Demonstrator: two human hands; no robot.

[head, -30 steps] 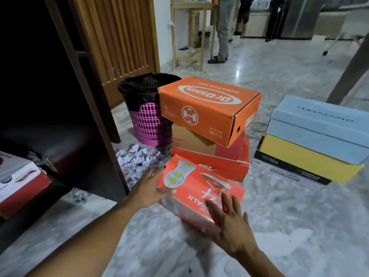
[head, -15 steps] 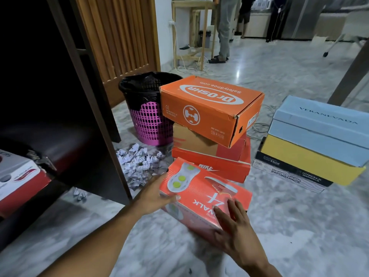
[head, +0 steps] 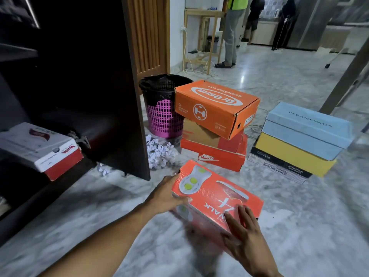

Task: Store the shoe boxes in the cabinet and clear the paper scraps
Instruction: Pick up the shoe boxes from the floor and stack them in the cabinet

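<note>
A red-orange shoe box [head: 216, 193] with a white sole picture is lifted off the marble floor between both hands. My left hand [head: 166, 195] grips its left end and my right hand [head: 242, 235] presses its near right side. Behind it stands a stack topped by an orange box [head: 215, 106] over a brown box and a red box [head: 213, 154]. To the right is a second stack with a light blue box [head: 307, 126] above a yellow box [head: 293, 154]. White paper scraps [head: 159, 151] lie by the dark cabinet [head: 83, 76], where a white-and-red box [head: 40, 146] rests on a shelf.
A pink waste basket [head: 163, 108] with a black liner stands behind the scraps. The open cabinet door [head: 135, 108] juts out at the left. A slatted wooden panel, a wooden stand and several people standing are farther back. A slanted post rises at the right edge.
Both hands closed on the red-orange box and raised it toward me off the floor. The view shifted slightly, showing more of the cabinet interior.
</note>
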